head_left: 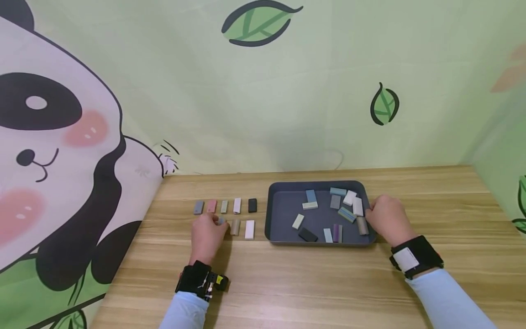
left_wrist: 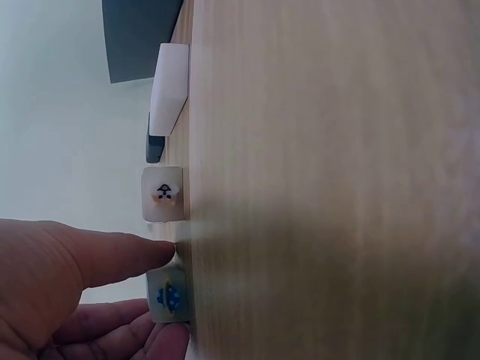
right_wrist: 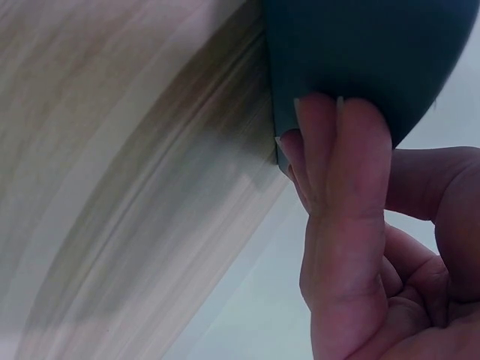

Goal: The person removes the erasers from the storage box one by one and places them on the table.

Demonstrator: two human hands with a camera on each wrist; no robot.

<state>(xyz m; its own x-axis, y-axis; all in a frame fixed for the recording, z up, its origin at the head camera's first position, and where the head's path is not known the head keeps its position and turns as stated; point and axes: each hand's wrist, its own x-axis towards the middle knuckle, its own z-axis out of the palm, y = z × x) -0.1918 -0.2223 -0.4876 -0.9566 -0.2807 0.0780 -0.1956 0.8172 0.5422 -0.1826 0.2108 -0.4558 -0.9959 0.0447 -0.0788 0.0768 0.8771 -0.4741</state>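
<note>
On the left of the table, my left hand (head_left: 206,235) pinches a small pale eraser-like block (left_wrist: 166,296) between thumb and fingers; a blue and yellow planet print shows on its end. It stands on the wood in the nearer of two rows. Beside it are a tan block (head_left: 235,227), with a dog-like print on its end in the left wrist view, and a white block (head_left: 249,230). At the right end of the dark tray (head_left: 283,219), my right hand (head_left: 390,221) grips the side wall (right_wrist: 352,60), its fingers against the outside.
Behind the near row lie several blocks, among them a grey one (head_left: 199,207), a pink one (head_left: 211,206) and a black one (head_left: 252,205). Loose blocks in several colours lie scattered inside the tray. A printed cloth wall (head_left: 312,128) rises behind the table.
</note>
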